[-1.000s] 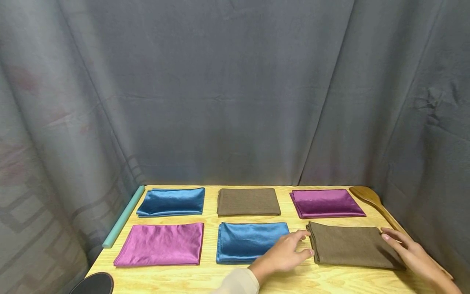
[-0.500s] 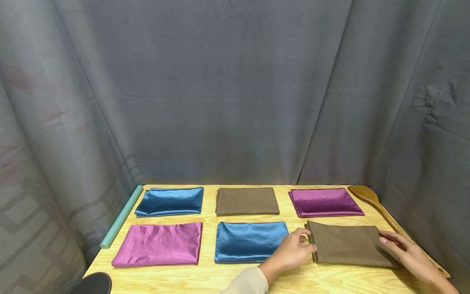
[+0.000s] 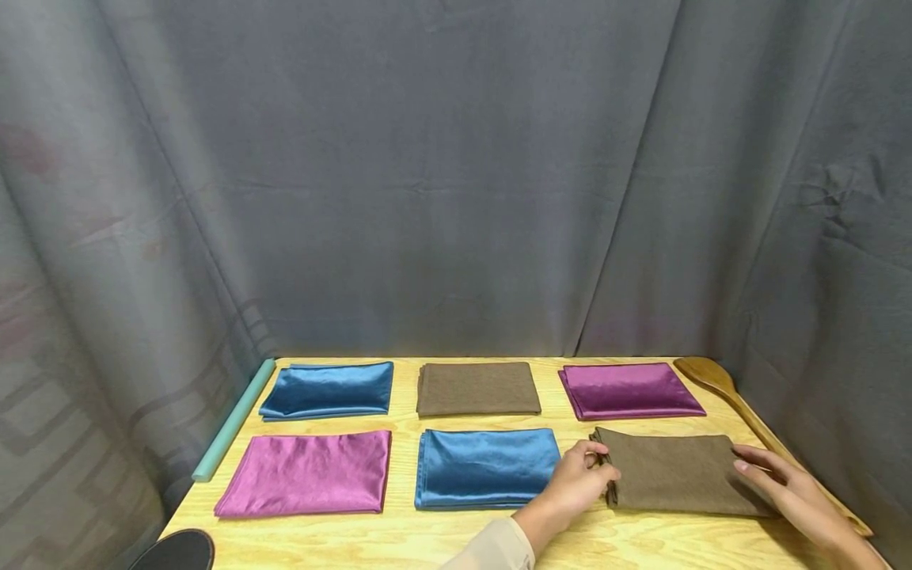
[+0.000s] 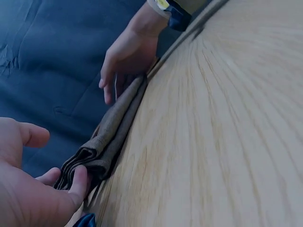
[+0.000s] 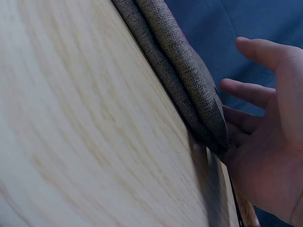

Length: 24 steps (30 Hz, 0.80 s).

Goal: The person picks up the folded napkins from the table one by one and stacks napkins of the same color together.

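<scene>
A folded brown cloth [image 3: 677,473] lies at the front right of the table. My left hand [image 3: 575,484] is at its left end; in the left wrist view, fingertips [image 4: 79,177] touch the layered folds while the thumb stands apart. At the opposite end is my right hand [image 3: 794,491], its lower fingers against the cloth's edge and partly hidden behind it in the right wrist view, thumb [image 5: 260,51] raised away from the fabric. Just left of the left hand lies a folded blue satin cloth [image 3: 484,467]; a folded purple cloth [image 3: 630,390] is behind the brown one.
Front left holds a folded pink-purple cloth [image 3: 306,473]. Behind lie another blue cloth [image 3: 331,390] and brown cloth [image 3: 477,388]. A teal rod [image 3: 233,421] runs along the left edge, a wooden spoon [image 3: 734,396] along the right. A dark round object [image 3: 174,550] sits front left.
My left hand has moved slightly right, from near the brown cloth's left edge onto its folds. The right hand stays at the right end. The view has shifted a little.
</scene>
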Motion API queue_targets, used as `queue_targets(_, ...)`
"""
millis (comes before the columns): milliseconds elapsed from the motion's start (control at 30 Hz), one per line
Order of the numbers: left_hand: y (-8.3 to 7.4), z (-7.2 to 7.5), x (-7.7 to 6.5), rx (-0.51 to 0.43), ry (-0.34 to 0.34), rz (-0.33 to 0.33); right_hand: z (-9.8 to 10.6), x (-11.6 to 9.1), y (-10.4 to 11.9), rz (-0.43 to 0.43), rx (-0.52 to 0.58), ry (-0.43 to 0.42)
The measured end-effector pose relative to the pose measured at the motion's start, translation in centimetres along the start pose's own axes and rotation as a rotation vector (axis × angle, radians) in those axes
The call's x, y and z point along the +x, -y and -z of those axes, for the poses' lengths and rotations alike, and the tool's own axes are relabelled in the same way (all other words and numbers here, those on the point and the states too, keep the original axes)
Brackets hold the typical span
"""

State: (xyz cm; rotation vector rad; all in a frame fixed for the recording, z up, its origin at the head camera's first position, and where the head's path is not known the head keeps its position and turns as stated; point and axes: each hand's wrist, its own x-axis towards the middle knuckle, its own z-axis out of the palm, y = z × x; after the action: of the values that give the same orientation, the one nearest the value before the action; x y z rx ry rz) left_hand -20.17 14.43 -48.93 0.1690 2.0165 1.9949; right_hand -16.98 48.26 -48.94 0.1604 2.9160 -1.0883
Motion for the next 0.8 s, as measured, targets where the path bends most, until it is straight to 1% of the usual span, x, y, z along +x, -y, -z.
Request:
queue_targets(100,-0.2,-0.5,0.0,-0.077,-0.022,0.027,-0.2,-0.2,0.0,0.022,0.023,-0.023)
queue_targets(200,-0.3,-0.9,0.1,-0.126,-0.034,0.045,-0.4,-0.3,0.1,0.036,0.029,-0.038)
queue_targets(267,-0.3,-1.1,0.2,-0.148,-0.039,0.057,-0.4,-0.3,0.1,0.043,0.026,-0.044)
queue_targets(400,-0.1,-1.4,0.1,-0.154,-0.037,0.075,-0.6,-0.3,0.0,0.052,0.020,-0.051)
queue_targets(500,0.2,-1.5,-0.1,-0.138,-0.023,0.063,-0.7,-0.3,-0.1,0.053,0.028,-0.051)
queue_targets(633,0.3,-1.7,-0.4,-0.173,0.001,0.023,-1.1,-0.3,-0.2,0.077,0.063,-0.070)
queue_targets(733,0.4,-2.1,-0.5,-0.200,-0.002,-0.002,-1.4,-0.3,-0.4,0.118,0.067,-0.117)
queue_targets(800,0.5,-2.4,-0.6,-0.183,-0.023,-0.016,-1.6,-0.3,-0.5,0.144,0.061,-0.146)
